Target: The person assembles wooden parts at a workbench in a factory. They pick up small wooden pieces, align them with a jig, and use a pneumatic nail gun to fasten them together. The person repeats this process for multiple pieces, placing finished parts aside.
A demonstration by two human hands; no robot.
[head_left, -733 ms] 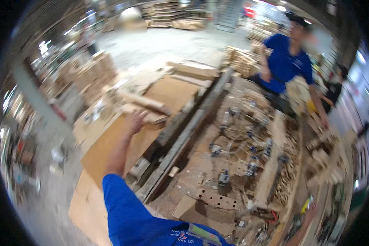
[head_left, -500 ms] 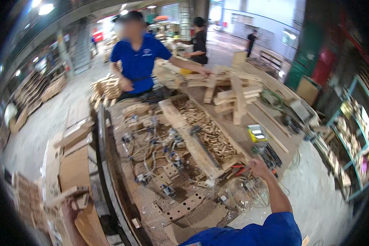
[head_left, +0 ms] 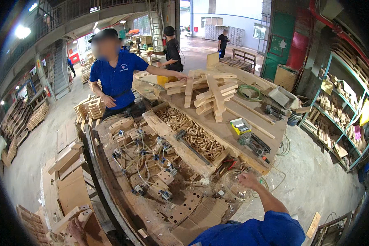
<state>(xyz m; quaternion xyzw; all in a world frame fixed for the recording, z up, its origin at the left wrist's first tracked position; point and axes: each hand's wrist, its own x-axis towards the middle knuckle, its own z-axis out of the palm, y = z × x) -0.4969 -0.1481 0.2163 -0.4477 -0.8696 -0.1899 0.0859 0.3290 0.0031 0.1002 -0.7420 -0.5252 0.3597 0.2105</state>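
At the lower left my left hand [head_left: 76, 230] has its fingers closed at a pale wooden piece [head_left: 69, 218], beside a shorter wood block [head_left: 84, 216]. My right hand [head_left: 249, 180] hangs over the bench's near right corner, fingers loosely bent and apart, with nothing visible in it. Below and beside it lies a coil of clear hose [head_left: 232, 182]; red-handled pliers [head_left: 232, 164] are just beyond. Left of the hand, a drilled curved wooden plate [head_left: 187, 208] lies by a cardboard sheet [head_left: 203, 219] on the bench.
Mid-bench stands a wooden trough of dowels [head_left: 192, 132], with a bar clamp [head_left: 192, 147] on its side board. Clamps and hoses [head_left: 145, 158] spread left of it. Stacked boards [head_left: 211, 96] lie beyond. Across the bench a co-worker [head_left: 117, 76] touches them. Shelves [head_left: 336, 110] stand right.
The view has swung rightward and upward. My right hand has drawn back a little from the red pliers toward the hose coil. My left hand stays at the wooden piece.
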